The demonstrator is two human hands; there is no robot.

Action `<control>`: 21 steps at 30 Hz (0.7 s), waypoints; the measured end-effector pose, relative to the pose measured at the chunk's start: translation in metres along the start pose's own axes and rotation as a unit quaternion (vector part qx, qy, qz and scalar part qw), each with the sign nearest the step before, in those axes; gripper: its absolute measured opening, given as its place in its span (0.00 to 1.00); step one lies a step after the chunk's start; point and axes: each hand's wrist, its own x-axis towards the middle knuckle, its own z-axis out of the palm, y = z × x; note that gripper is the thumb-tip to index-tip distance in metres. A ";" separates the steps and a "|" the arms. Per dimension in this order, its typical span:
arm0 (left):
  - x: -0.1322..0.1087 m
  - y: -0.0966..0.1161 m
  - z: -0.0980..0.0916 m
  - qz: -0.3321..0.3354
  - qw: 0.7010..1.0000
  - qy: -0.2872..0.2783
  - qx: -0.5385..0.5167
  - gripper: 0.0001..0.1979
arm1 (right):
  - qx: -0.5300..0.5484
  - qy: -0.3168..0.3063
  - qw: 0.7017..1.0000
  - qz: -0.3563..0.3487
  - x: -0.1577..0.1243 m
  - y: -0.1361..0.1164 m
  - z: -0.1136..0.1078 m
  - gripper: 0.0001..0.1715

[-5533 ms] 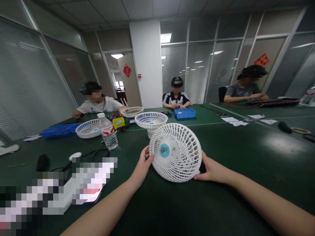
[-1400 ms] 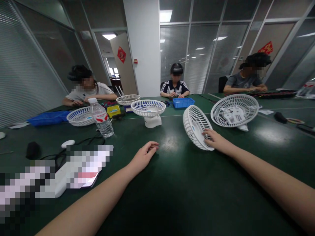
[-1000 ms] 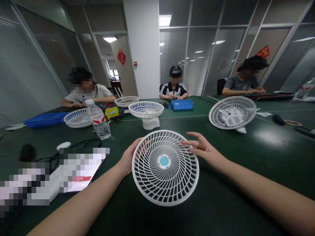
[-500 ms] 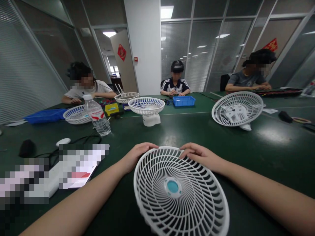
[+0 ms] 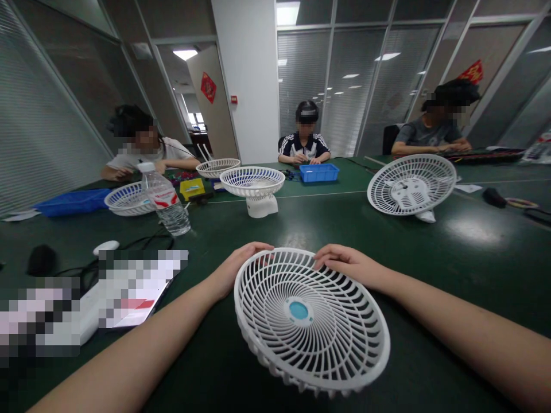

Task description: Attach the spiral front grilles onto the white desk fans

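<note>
A white fan grille (image 5: 310, 321) with a teal centre badge lies nearly flat over the green table (image 5: 430, 269), close in front of me. My left hand (image 5: 239, 264) curls over its far left rim. At the far right rim my right hand (image 5: 346, 263) also grips with bent fingers. The other half of that fan, a white rear guard on its base (image 5: 411, 183), stands at the right, out of reach of both hands.
A fan with its guard facing up (image 5: 253, 186) stands ahead, with two more grilles (image 5: 129, 198) and a water bottle (image 5: 166, 201) to the left. A blue bin (image 5: 319, 172) sits far off. Three other people work at the far side. Cables and a blurred item lie at my left.
The front grille came off the fan; my right hand carried it from the right, both hands took it, and it now lies nearly flat, slightly lower and farther than half a second ago.
</note>
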 end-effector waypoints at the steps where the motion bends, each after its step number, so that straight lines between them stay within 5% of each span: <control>1: -0.001 0.000 0.000 0.002 1.000 -0.007 0.009 0.19 | 0.027 0.006 1.000 0.009 0.000 -0.001 0.000 0.21; 8: -0.004 0.003 0.005 0.005 0.986 -0.045 0.158 0.17 | 0.156 0.110 0.981 0.022 -0.001 0.001 0.001 0.20; 14: -0.006 0.003 0.009 0.013 0.981 -0.052 0.186 0.18 | -0.010 0.203 0.978 -0.051 -0.001 0.001 -0.006 0.37; 21: -0.009 0.010 0.015 0.012 0.984 -0.070 0.162 0.14 | -0.103 0.008 0.994 0.038 -0.006 -0.016 -0.004 0.19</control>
